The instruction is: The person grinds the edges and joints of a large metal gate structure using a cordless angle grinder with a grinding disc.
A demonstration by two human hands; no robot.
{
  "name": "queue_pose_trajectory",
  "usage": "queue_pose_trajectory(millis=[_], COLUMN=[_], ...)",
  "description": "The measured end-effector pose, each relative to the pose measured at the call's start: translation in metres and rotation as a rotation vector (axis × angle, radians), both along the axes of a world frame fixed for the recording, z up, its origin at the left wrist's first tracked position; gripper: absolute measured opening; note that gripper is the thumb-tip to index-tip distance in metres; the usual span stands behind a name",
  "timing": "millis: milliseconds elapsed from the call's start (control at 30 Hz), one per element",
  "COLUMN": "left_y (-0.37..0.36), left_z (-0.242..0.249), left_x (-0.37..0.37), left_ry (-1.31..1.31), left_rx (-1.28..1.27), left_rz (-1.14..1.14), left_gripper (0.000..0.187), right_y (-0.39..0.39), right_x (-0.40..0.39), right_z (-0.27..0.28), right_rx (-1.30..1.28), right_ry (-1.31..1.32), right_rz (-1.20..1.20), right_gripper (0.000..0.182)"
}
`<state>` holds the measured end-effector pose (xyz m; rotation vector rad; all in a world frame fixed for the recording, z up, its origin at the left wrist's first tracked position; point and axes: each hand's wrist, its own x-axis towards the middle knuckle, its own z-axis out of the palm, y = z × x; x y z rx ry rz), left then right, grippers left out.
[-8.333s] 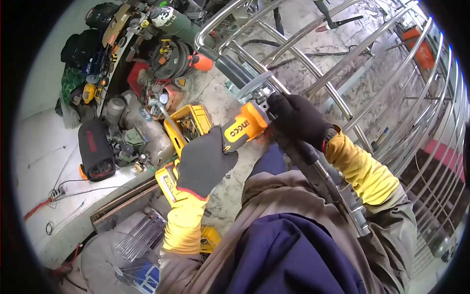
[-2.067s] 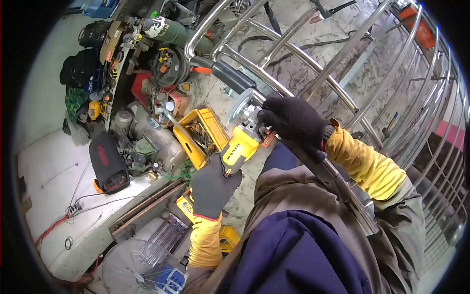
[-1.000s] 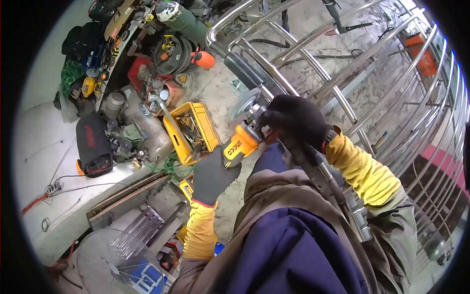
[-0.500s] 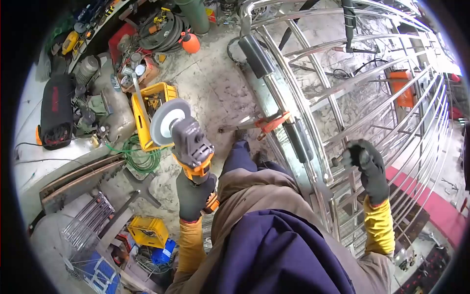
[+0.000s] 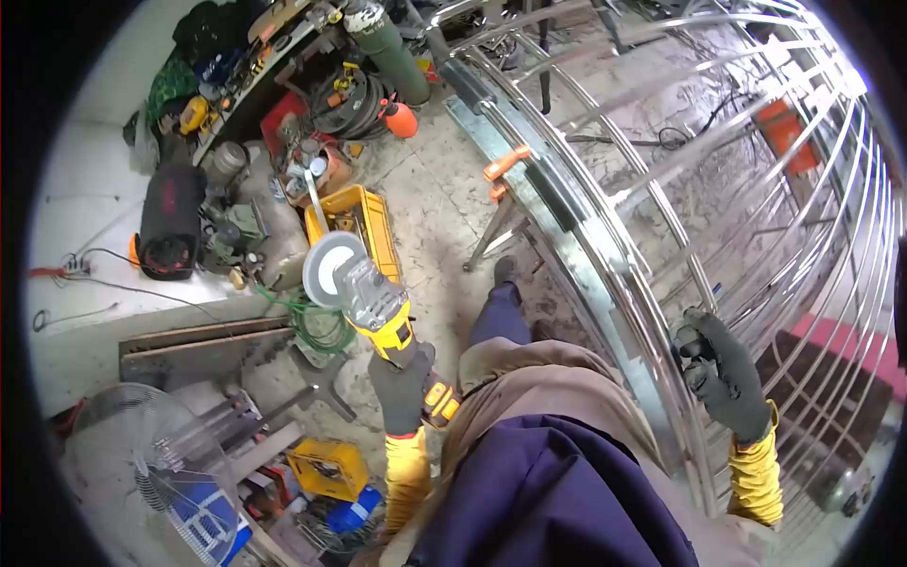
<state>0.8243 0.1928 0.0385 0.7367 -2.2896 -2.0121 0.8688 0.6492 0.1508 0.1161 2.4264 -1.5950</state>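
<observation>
My left hand, in a dark glove, grips a yellow and black cordless angle grinder by its body. The grinder's round grey disc points up and away from me, over the floor and near the yellow crate. My right hand, gloved as well, is beside the shiny outer rails of a large curved metal-tube frame. Its fingers are half curled and apart from the thumb, with nothing visible held between them. A flat metal bar runs along the frame's near edge, with an orange clamp on it.
A yellow crate of tools stands beyond the disc, near a green hose. A wire-guard fan is at lower left, near a small yellow crate. An orange spray bottle and a green gas cylinder stand at the back.
My view has shifted and turned, so the frame and crates sit differently. My right hand has come lower, closer to the outer rails. The grinder stays in my left hand.
</observation>
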Motion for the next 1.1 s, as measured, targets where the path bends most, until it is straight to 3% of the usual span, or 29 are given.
queue_pose_trajectory(millis=[100,167,233,300,367,433,500,567,633,800,1033,1100], left_y=[0.016,0.017,0.014,0.024,0.029,0.028,0.029,0.023,0.017,-0.005,-0.045,-0.058], left_z=[0.005,0.002,-0.001,0.014,0.019,0.020,0.022,0.009,0.007,-0.006,-0.009,-0.014], left_x=[0.043,0.068,0.090,0.104,0.117,0.125,0.131,0.135,0.137,0.148,0.187,0.197], left_ry=[-0.023,0.015,0.047,0.017,0.066,0.023,0.091,0.048,0.037,0.034,0.059,0.057], left_rx=[-0.015,-0.039,-0.071,-0.164,-0.197,-0.223,-0.310,-0.123,-0.104,-0.028,-0.192,-0.211], left_rz=[0.047,0.023,-0.032,-0.065,-0.063,-0.098,-0.167,-0.116,-0.145,-0.176,-0.194,-0.191], left_gripper=[0.019,0.020,0.023,0.021,0.020,0.020,0.020,0.018,0.017,0.017,0.017,0.018], right_y=[0.002,-0.008,-0.001,0.000,-0.004,-0.003,-0.003,-0.002,-0.006,-0.025,-0.021,-0.018], right_x=[0.035,0.047,0.082,0.110,0.115,0.128,0.130,0.134,0.133,0.131,0.135,0.135], right_z=[0.020,0.044,0.015,-0.008,-0.013,-0.039,-0.040,-0.049,-0.046,-0.032,-0.054,-0.052], right_rx=[0.090,0.135,0.194,0.184,0.217,0.404,0.388,0.414,0.390,0.738,0.822,0.869], right_ry=[-0.023,-0.400,-0.261,-0.171,-0.223,0.106,0.088,0.137,0.143,0.182,0.265,0.161], right_rz=[0.008,-0.007,0.042,-0.066,-0.093,-0.123,-0.140,-0.145,-0.170,-0.162,-0.227,-0.208], right_gripper=[0.068,0.070,0.068,0.062,0.059,0.045,0.042,0.041,0.040,0.040,0.038,0.042])
